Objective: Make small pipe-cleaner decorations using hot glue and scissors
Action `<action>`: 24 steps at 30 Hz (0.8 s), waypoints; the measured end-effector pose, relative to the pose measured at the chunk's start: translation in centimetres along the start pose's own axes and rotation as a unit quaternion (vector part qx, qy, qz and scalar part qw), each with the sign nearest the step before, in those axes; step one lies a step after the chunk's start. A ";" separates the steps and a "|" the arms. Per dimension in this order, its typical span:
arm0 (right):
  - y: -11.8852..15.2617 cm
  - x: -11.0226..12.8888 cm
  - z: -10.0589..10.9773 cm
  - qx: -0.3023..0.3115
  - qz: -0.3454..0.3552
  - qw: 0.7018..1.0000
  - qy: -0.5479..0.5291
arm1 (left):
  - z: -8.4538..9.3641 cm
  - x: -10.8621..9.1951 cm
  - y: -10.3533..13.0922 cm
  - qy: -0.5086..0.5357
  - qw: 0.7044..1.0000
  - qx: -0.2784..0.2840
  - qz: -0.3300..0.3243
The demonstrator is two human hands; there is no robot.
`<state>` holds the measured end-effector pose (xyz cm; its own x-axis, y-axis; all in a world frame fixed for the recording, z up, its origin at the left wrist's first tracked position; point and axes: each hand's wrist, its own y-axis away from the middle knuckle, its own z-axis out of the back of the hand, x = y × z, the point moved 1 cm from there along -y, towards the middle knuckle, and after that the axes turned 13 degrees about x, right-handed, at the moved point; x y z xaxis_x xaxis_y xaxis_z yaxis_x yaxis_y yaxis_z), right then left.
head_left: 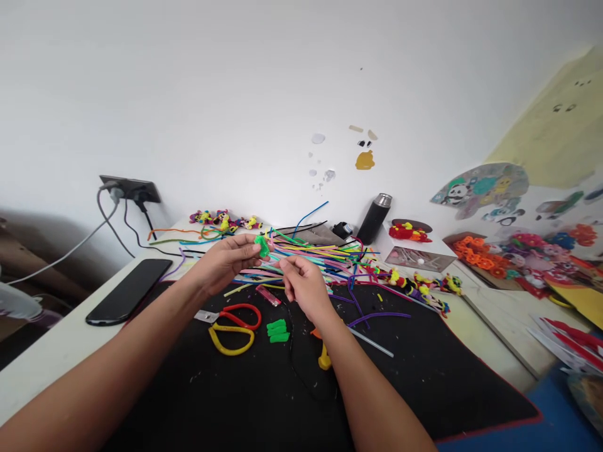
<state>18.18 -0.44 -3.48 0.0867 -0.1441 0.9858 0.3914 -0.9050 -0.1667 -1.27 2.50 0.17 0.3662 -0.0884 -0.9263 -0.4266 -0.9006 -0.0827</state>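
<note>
Between the thumb and fingers of my left hand [234, 258] is a small green fuzzy piece [262, 247], apparently bent pipe cleaner. Close by on the right, my right hand [304, 284] is closed in a pinch; what its fingertips hold is too small to make out. Below the hands, several green pieces [277, 331] lie on the black mat [226, 402]. Scissors [234, 329] with one red and one yellow handle rest left of them. A pink lighter [268, 295] sits just under my hands. Partly hidden by my right forearm is a yellow-orange tool [324, 358].
Loose coloured pipe cleaners [330, 254] are heaped behind my hands. A phone [129, 292] lies at left below a wall socket [130, 188]. A black flask [375, 218] leans beside a white box [417, 248]. Small colourful figures [424, 289] and orange flowers [478, 256] are at right.
</note>
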 end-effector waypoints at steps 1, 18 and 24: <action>0.0 0.0 0.0 -0.002 -0.002 1.000 0.005 | 0.0 -0.1 0.0 -0.003 1.000 0.001 -0.001; 0.5 0.9 -3.1 0.019 -0.006 0.997 0.076 | 0.3 -4.3 1.0 0.013 0.997 -0.008 -0.080; 4.4 1.8 -3.4 0.014 -0.032 0.997 0.065 | 0.0 -5.6 1.5 -0.017 0.995 -0.009 -0.095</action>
<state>16.97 -6.06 -2.31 -0.0584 -0.1395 0.9885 0.4186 -0.9023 -0.1026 -3.96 1.63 5.26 0.4109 0.0986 -0.9063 -0.3365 -0.9075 -0.2513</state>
